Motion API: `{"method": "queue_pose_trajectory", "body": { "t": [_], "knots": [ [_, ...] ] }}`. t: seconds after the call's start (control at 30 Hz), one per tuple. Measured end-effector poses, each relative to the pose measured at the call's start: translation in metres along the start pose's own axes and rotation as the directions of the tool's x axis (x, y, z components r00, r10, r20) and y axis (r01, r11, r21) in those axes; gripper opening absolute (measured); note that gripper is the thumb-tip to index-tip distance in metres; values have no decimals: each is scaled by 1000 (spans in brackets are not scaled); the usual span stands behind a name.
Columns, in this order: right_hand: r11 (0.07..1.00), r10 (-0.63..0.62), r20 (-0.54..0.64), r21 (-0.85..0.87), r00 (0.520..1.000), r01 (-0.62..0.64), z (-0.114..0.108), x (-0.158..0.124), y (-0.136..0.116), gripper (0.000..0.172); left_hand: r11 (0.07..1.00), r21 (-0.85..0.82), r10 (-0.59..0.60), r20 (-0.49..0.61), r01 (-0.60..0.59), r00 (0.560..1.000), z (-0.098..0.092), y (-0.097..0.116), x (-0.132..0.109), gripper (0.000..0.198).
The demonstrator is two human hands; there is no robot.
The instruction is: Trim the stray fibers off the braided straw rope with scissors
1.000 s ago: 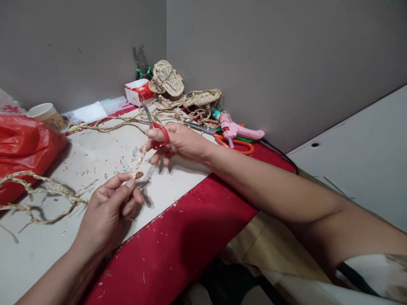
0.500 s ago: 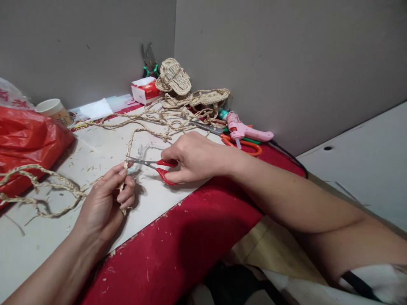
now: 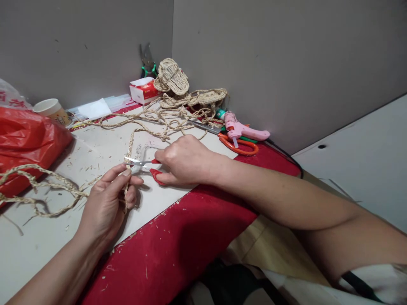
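My left hand [image 3: 106, 203] pinches a braided straw rope [image 3: 129, 146] between thumb and fingers, holding it upright over the white work sheet [image 3: 95, 152]. My right hand [image 3: 184, 159] grips small red-handled scissors [image 3: 143, 163], the blades pointing left and meeting the rope just above my left fingers. The rope runs up and away to a tangle of braid [image 3: 178, 112] near the corner. A second length of braid [image 3: 38, 182] trails off to the left of my left hand.
A red plastic bag [image 3: 28, 142] and a paper cup [image 3: 49, 108] sit at left. In the corner are a woven straw piece [image 3: 173, 76], a red and white box [image 3: 143, 90], a pink glue gun [image 3: 243, 129], orange-handled scissors [image 3: 237, 146] and green-handled pliers [image 3: 146, 59]. Red cloth [image 3: 178, 237] covers the table's near edge.
My right hand came down from the raised position, turned the scissors level and brought the blades to the rope. My left hand shifted its pinch slightly while the rope stayed in it.
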State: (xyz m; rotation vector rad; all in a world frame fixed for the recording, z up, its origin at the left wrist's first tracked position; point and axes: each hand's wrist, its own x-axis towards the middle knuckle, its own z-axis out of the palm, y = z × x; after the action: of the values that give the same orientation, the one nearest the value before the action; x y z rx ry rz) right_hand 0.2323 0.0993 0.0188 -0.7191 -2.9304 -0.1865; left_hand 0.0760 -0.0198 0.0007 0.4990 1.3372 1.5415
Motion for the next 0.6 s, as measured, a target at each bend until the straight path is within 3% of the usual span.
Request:
{"method": "queue_pose_trajectory", "body": {
  "t": [0.6],
  "knots": [
    [997, -14, 66, 77, 998, 8, -11, -1, -6, 42, 999, 8, 36, -38, -36, 999, 1, -3, -3, 22]
  ]
}}
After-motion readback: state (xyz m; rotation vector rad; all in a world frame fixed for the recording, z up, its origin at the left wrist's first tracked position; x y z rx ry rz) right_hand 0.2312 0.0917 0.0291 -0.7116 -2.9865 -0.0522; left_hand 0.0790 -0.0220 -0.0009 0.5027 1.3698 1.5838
